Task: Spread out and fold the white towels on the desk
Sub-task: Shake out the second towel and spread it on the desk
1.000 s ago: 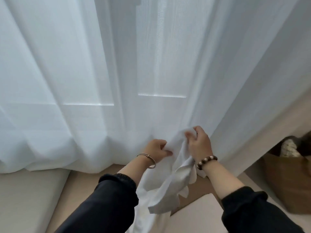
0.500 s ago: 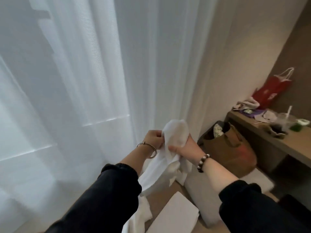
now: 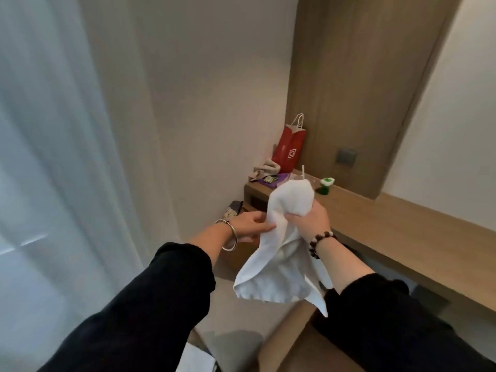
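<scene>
White towel (image 3: 279, 267) hung bunched in mid-air, long axis vertical. The right hand (image 3: 308, 218) clenched its neck, the left hand (image 3: 249, 226) pinched its edge, and the bench (image 3: 402, 224) lay nearer the right.

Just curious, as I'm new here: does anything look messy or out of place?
The white towel is bunched in mid-air, gripped by the left hand and right hand, not spread on the desk. At the desk's far end a beige cloth lies crumpled beside a red paper bag. Nothing looks spilled or broken.
</scene>
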A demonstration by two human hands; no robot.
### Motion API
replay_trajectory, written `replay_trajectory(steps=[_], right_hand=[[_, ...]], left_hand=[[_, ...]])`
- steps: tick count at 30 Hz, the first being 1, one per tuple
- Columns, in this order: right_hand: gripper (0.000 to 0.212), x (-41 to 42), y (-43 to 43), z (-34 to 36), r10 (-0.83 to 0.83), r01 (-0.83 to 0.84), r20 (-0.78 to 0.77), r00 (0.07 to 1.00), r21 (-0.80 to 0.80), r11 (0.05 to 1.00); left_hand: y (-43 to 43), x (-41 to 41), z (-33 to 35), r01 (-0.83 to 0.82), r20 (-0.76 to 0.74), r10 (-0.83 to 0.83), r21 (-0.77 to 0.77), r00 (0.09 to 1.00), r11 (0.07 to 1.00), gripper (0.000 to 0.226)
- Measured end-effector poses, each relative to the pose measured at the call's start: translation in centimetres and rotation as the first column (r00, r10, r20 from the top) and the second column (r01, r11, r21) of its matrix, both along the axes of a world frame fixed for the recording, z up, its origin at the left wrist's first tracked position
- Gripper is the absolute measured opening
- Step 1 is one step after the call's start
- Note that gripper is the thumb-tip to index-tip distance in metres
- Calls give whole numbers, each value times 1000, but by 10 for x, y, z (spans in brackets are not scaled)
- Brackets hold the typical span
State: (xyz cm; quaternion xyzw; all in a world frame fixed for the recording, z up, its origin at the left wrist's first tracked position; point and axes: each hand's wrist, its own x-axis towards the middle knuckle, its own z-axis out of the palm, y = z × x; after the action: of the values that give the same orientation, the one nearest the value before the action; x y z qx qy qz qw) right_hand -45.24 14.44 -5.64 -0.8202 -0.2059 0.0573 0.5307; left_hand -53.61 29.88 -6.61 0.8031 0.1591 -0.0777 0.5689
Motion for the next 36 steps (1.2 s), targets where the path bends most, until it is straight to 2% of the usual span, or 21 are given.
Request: replay_trajectory(steps=[2,3,4,5,8,10,13,15,17,19,21,25,28,30,31,33,36], right_hand=[[55,31,-26,-1,-76,78,-37,996,63,995],[54,46,-36,-2,-101,106,-55,993,90,990],[53,60,-45,-3,-116,127,-84,990,131,983],[52,75,-52,-3,-124,144,-120,985,175,974],[49,124,-72,-5,-147,200,-215,966,255,946],[47,159,-84,-8,-140,233,-303,943,299,926],[46,203,-101,-16,61,134,-464,884,376,917],[51,230,-110,-22,173,48,-515,839,388,920],[50,252,-116,-23,153,51,-508,848,365,930],[41,278,-123,-21,-35,209,-488,872,306,929],[32,305,-140,-19,-256,390,-446,858,237,890],[13,346,-192,-18,-509,553,-305,805,75,830],[15,375,-231,-19,-572,590,-204,795,40,806],[7,395,-254,-22,-596,605,-148,789,22,796],[12,405,-265,-24,-611,618,-121,782,18,786],[26,426,-288,-30,-643,644,-72,763,1,765],[28,456,-333,-37,-663,662,-6,749,-47,748]], left_hand=[[-26,40,-12,148,-66,-136,244,988,958,67],[-37,59,-17,175,-76,-159,300,984,938,83],[-47,76,-21,169,-56,-160,319,986,933,87],[-55,93,-23,137,-7,-141,309,990,941,82],[-69,147,-21,7,172,-37,168,984,986,44],[-73,185,-18,-45,241,11,135,970,990,26],[-78,241,-14,-102,287,91,23,954,995,13],[-85,279,-11,-124,296,144,-84,944,989,9],[-97,312,-8,-130,296,171,-154,940,980,8],[-115,350,-6,-92,293,148,-194,945,977,8],[-139,385,-5,-40,300,101,-203,949,978,8],[-193,440,-9,42,328,-5,-107,945,993,6],[-221,471,-17,194,294,-216,99,931,976,17],[-238,487,-20,310,235,-333,128,913,942,17],[-251,495,-22,348,223,-373,144,901,926,23],[-280,510,-27,367,227,-409,206,884,907,32],[-330,535,-36,332,264,-418,315,869,889,16]])
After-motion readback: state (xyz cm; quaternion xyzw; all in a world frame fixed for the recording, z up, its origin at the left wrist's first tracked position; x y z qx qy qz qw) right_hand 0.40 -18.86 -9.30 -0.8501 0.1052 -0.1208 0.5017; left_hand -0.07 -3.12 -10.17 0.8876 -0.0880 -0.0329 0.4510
